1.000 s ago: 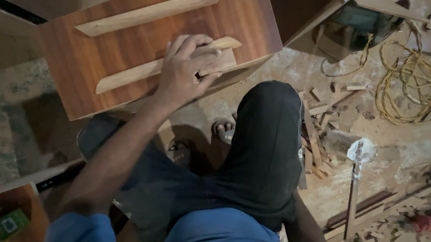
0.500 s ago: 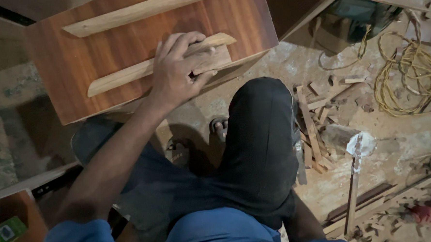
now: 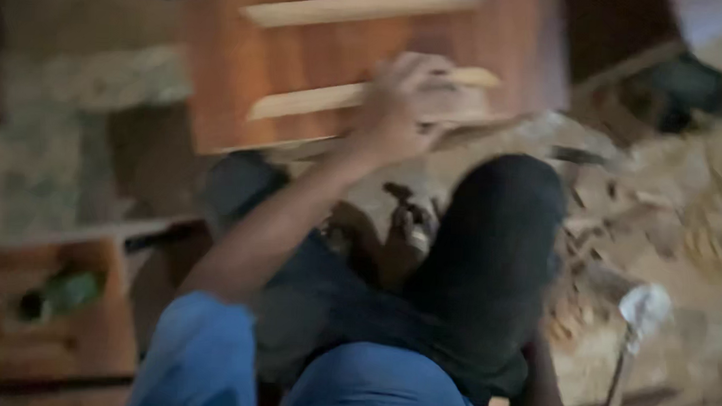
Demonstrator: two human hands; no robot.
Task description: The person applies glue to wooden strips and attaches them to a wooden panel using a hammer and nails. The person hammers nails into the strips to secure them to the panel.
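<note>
Floor (image 3: pixel 699 266) littered with wood scraps | left hand (image 3: pixel 402 107) pressed flat on pale strip (image 3: pixel 341 98) of reddish panel (image 3: pixel 220 83)

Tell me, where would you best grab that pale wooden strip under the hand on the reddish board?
Probably its free left end, coming from above. The pale wooden strip lies flat and slanted on the reddish board, and the left hand already covers its right part. The picture is blurred, so its edges are hard to judge.

we see blue short sleeve (image 3: pixel 200 350) on left arm, bare forearm, bare left hand (image 3: pixel 402 107), blue shirt front, dark trousers (image 3: pixel 488 257) over raised knee; view blurred.
</note>
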